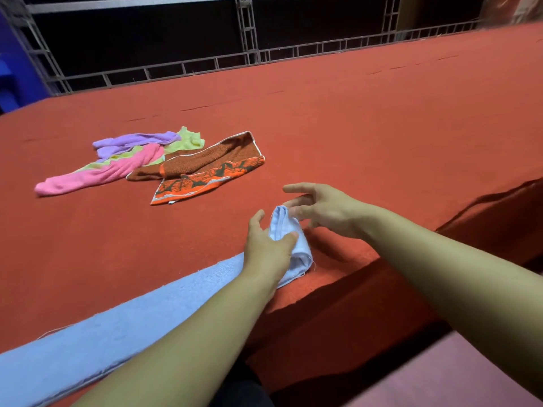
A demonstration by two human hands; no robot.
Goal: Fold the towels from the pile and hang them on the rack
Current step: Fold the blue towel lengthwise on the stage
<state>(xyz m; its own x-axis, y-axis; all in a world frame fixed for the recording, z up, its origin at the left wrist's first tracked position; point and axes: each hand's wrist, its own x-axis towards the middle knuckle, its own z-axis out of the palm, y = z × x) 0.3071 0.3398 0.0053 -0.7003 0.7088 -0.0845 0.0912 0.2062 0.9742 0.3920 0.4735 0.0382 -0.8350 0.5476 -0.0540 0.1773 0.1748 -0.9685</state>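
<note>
A long light blue towel (123, 324) lies along the near edge of the red carpeted surface (352, 118). My left hand (266, 251) pinches its bunched right end between thumb and fingers. My right hand (323, 208) hovers just beyond that end, fingers spread, fingertips close to the raised fold. Farther left lies the pile: an orange and brown patterned towel (205, 168), a pink towel (100, 173), a purple towel (135, 141) and a pale yellow-green towel (188, 139). No rack for hanging shows in this view.
The red surface drops off at a step (367, 277) on the near right side. A metal truss railing (249, 58) runs along the far edge, with dark space behind it. A blue panel (14, 69) stands at the far left.
</note>
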